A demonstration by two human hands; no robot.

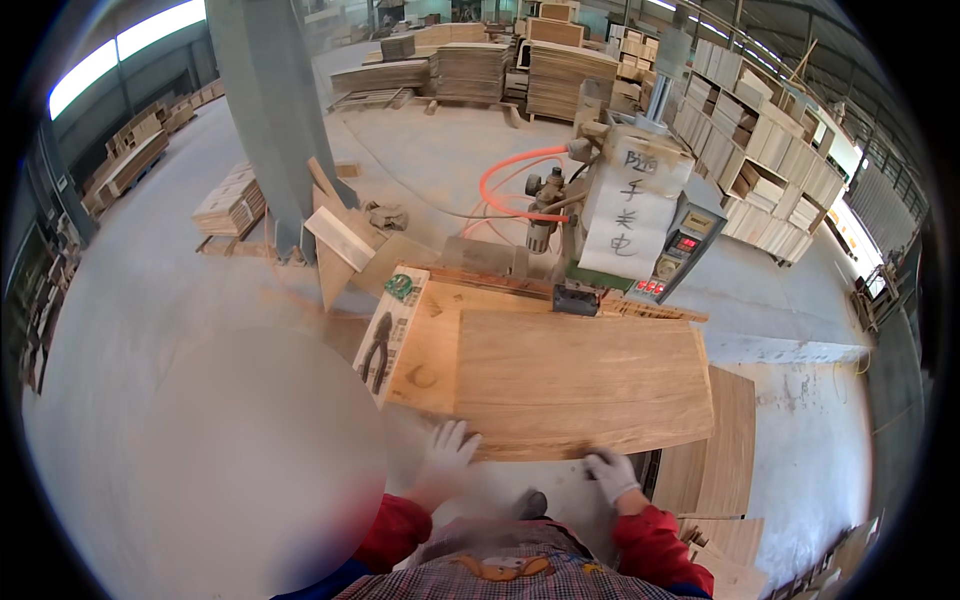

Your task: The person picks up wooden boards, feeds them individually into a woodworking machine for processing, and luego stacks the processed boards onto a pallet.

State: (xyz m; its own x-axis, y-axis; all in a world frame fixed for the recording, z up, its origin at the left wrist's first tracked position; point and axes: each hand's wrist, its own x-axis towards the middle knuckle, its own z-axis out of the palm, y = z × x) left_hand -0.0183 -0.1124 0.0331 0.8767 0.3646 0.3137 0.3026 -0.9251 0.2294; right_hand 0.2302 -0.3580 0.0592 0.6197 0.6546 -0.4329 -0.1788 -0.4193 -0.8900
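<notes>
A flat brown wooden board lies on the wooden worktable in front of me. My left hand, in a pale glove, is at the board's near left corner, its fingers stretched out. At the near edge, further right, my right hand has its dark-tipped glove fingers bent against the board. The underside of that grip is hidden. A pair of pliers rests on a pale strip at the table's left end, with a green roll beyond it.
A machine head with a control box and orange hose stands over the table's far side. More boards are stacked at the right. A grey pillar rises at the left. A blurred round patch covers the lower left.
</notes>
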